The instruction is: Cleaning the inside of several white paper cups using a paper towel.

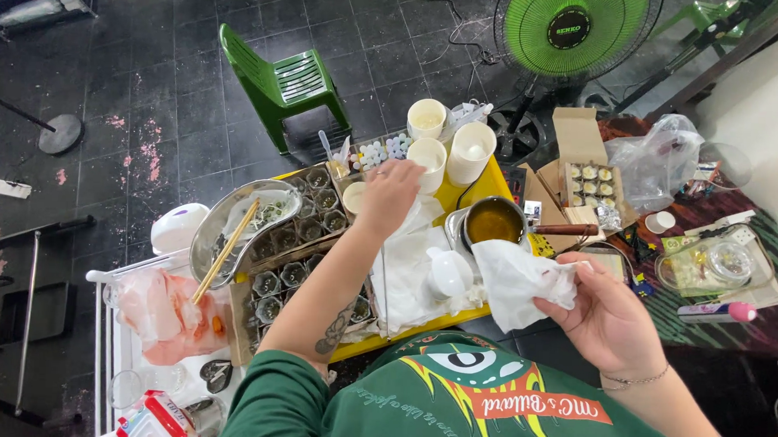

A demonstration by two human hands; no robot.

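Note:
My left hand point(388, 194) reaches forward over the yellow table point(483, 180), fingers curled around a small white cup point(353, 197) beside a tall white cup point(429, 160). My right hand point(605, 314) holds a crumpled white tissue point(514, 279) near my chest, just right of a small pot of amber liquid point(492, 222) with a wooden handle. A white jug point(449, 272) lies on white paper point(405, 262) between my arms.
Trays of small dark glass cups point(298, 241) sit left. A metal tray with chopsticks point(229, 239), two more white cups point(471, 151), a box of small jars point(588, 184), a green fan point(570, 31), a green chair point(281, 85) and plastic bags surround the table.

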